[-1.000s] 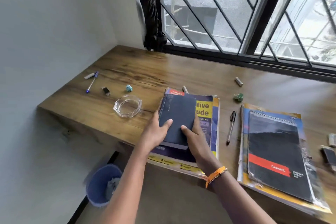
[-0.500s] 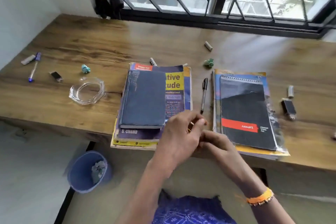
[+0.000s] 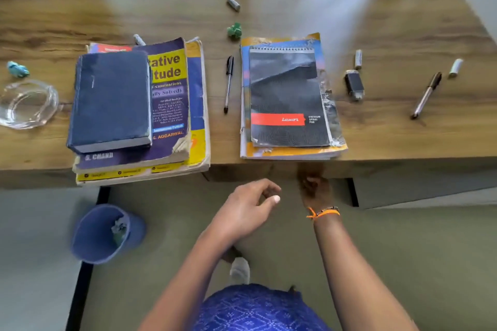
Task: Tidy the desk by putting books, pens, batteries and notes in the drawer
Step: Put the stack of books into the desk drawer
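Observation:
On the wooden desk (image 3: 390,137) lies a stack of books topped by a dark blue book (image 3: 110,99). To its right is a second stack with a black spiral pad (image 3: 287,97) on top. A black pen (image 3: 228,83) lies between the stacks and another pen (image 3: 426,95) at the right. Small batteries (image 3: 233,2) (image 3: 358,59) (image 3: 455,68) are scattered about. My left hand (image 3: 250,204) hovers below the desk edge, fingers loosely apart and holding nothing. My right hand (image 3: 313,188) is curled under the drawer front (image 3: 255,170), which sits flush with the desk.
A glass ashtray (image 3: 27,103) and a teal crumpled scrap (image 3: 17,69) sit at the left. A green crumpled scrap (image 3: 234,31) and a small black device (image 3: 354,86) also lie on the desk. A blue bin (image 3: 105,234) stands on the floor at the lower left.
Both hands left the dark blue book and dropped below the desk edge. My right hand reached under the drawer front. The view tilted down and shifted right.

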